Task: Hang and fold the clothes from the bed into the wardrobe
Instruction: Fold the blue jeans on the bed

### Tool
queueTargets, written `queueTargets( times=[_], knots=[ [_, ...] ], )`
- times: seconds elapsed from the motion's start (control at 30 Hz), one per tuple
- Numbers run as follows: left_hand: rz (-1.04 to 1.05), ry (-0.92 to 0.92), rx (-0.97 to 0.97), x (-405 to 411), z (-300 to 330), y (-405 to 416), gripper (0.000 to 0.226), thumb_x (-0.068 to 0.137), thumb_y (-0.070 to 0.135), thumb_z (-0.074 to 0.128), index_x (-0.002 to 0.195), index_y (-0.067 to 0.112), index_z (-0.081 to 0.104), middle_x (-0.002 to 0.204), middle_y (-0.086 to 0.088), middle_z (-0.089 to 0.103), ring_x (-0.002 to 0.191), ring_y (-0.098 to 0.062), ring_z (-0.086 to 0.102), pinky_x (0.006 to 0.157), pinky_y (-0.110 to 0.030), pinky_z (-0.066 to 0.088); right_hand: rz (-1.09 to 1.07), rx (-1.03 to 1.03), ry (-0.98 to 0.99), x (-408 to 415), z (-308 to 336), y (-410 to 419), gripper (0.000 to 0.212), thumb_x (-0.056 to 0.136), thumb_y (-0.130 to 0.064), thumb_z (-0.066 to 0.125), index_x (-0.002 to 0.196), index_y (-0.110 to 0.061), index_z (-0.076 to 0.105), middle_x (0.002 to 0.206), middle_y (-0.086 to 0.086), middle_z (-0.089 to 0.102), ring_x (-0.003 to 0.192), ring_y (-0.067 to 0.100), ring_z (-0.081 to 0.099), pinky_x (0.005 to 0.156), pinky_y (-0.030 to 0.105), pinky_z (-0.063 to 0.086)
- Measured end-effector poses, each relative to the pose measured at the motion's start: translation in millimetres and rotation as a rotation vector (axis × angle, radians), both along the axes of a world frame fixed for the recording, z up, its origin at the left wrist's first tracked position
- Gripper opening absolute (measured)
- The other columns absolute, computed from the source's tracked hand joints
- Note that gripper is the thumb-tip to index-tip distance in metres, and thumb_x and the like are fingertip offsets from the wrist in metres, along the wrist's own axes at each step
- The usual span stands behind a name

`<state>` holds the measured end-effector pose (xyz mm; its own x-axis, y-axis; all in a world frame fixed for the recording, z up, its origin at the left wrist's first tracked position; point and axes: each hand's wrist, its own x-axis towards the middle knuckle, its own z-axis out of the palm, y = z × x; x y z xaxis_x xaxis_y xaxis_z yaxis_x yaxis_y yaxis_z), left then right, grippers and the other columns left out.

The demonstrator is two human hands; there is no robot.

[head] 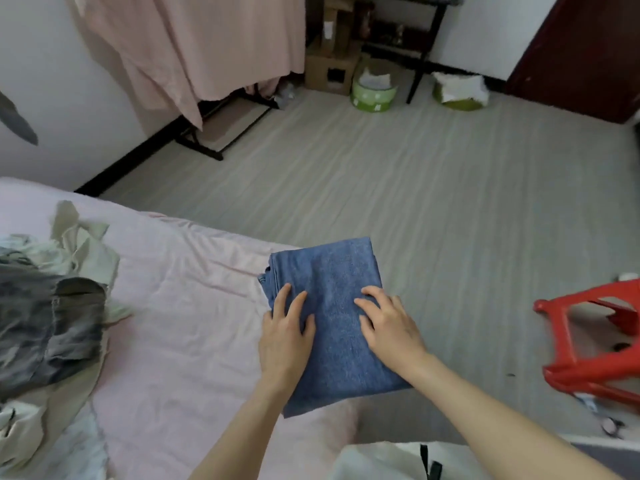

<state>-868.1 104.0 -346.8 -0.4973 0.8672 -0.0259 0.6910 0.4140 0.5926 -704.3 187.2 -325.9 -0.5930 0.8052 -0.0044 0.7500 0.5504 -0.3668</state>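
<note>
- Both hands flat on folded blue jeans [332, 306] at near right corner of pink bed [180, 306]: left hand [285, 336] pressing left edge, right hand [389, 323] on right half, fingers spread, gripping nothing.
- Left on bed: heap of grey and cream clothes [52, 306].
- Right, on floor: tipped red stool [592, 344].
- Far left: pink-draped rack [207, 46].

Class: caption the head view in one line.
Both hands press folded blue jeans flat on the pink bed.
</note>
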Motion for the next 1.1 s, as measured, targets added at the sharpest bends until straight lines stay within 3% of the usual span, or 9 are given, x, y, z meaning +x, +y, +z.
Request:
queueTargets(
  times=[0.17, 0.47, 0.6, 0.83, 1.1],
  knots=[
    [-0.279, -0.032, -0.077, 83, -5, 3, 0.045, 0.095, 0.038, 0.046, 0.139, 0.029, 0.041, 0.155, 0.01, 0.02, 0.122, -0.022, 0.041, 0.087, -0.033, 0.043, -0.251, -0.101, -0.042, 104, -3, -40, 0.038, 0.098, -0.024, 0.041, 0.134, -0.017, 0.05, 0.145, -0.006, 0.033, 0.117, 0.024, 0.043, 0.099, 0.028, 0.037],
    [-0.842, 0.065, -0.327, 252, -23, -42, 0.043, 0.095, 0.039, 0.044, 0.137, 0.029, 0.042, 0.151, 0.009, 0.025, 0.125, -0.027, 0.042, 0.088, -0.039, 0.047, -0.753, -0.326, 0.015, 274, -29, -182, 0.035, 0.096, -0.019, 0.045, 0.129, -0.013, 0.057, 0.138, -0.003, 0.043, 0.116, 0.024, 0.05, 0.102, 0.031, 0.038],
    [-1.089, 0.117, -0.354, 329, -17, -64, 0.043, 0.096, 0.039, 0.045, 0.137, 0.029, 0.042, 0.151, 0.008, 0.026, 0.125, -0.028, 0.042, 0.087, -0.038, 0.046, -0.999, -0.354, 0.047, 331, -20, -245, 0.035, 0.095, -0.019, 0.047, 0.128, -0.014, 0.057, 0.137, -0.005, 0.045, 0.116, 0.022, 0.051, 0.1, 0.031, 0.039],
    [-1.445, 0.057, -0.185, 464, 33, -81, 0.044, 0.095, 0.035, 0.047, 0.138, 0.025, 0.042, 0.152, 0.003, 0.025, 0.128, -0.031, 0.04, 0.096, -0.041, 0.044, -1.394, -0.221, 0.06, 421, 41, -314, 0.033, 0.093, -0.017, 0.051, 0.124, -0.012, 0.06, 0.135, -0.001, 0.048, 0.115, 0.025, 0.053, 0.1, 0.032, 0.039],
    [-1.722, -0.14, 0.214, 587, 155, -76, 0.044, 0.094, 0.035, 0.05, 0.137, 0.028, 0.043, 0.153, 0.005, 0.024, 0.129, -0.028, 0.038, 0.095, -0.041, 0.044, -1.708, 0.254, 0.029, 486, 164, -342, 0.026, 0.092, -0.015, 0.055, 0.115, -0.009, 0.066, 0.132, 0.0, 0.051, 0.114, 0.026, 0.052, 0.098, 0.037, 0.042]
  ],
)
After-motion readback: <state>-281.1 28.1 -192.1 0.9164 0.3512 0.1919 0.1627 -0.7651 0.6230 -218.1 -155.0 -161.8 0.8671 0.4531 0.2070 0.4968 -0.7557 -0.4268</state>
